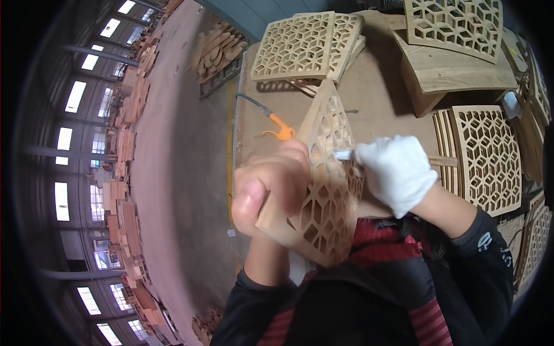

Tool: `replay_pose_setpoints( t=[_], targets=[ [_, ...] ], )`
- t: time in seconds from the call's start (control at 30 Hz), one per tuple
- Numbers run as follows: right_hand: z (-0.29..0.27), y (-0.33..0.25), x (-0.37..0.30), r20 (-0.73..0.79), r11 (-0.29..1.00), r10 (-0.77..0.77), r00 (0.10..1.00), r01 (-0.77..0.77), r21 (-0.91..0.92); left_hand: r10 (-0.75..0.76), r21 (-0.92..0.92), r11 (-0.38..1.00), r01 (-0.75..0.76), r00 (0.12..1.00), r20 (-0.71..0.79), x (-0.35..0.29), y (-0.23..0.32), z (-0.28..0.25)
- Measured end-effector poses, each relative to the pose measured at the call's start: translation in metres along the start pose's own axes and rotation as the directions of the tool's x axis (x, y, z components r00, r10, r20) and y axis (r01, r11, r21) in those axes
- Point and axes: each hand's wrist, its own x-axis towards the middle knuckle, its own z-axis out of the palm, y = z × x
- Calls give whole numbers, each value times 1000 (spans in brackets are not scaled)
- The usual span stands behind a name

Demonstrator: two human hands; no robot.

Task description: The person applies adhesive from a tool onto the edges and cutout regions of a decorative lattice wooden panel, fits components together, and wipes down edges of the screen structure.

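Observation:
A pale wooden lattice panel point(332, 190), cut through with a geometric pattern, is held up on edge and tilted in front of my body. My left hand point(274, 181), bare and slightly blurred, is closed round its left edge. In a white glove, my right hand point(398, 173) is closed round a tool with a wooden handle point(443, 161). The tool's pale, flat tip point(344, 154) points left and meets the panel's openwork face. Whether it is a chisel or a brush I cannot make out.
Beyond the panel, an orange air blow gun point(280, 127) on a hose lies on the workbench point(381, 86). Lattice panels point(294, 46) are stacked at the back, with more panels point(487, 155) to the right. A small wooden stand point(456, 72) bears another panel point(456, 26).

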Motion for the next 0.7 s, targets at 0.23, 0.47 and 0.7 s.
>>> replay_pose_setpoints(
  t=[0.23, 0.47, 0.7],
  targets=[
    [-4, 10, -3, 89, 998, -56, 994, 54, 23, 29, -56, 998, -26, 999, 44, -7, -2, -4],
    [6, 8, 14, 83, 990, -139, 987, 136, 40, 76, -39, 996, -75, 997, 33, 1, -5, 8],
    [7, 10, 1, 7, 980, -160, 987, 158, 121, 62, -64, 996, -68, 994, -92, -13, -6, -4]
  ],
)
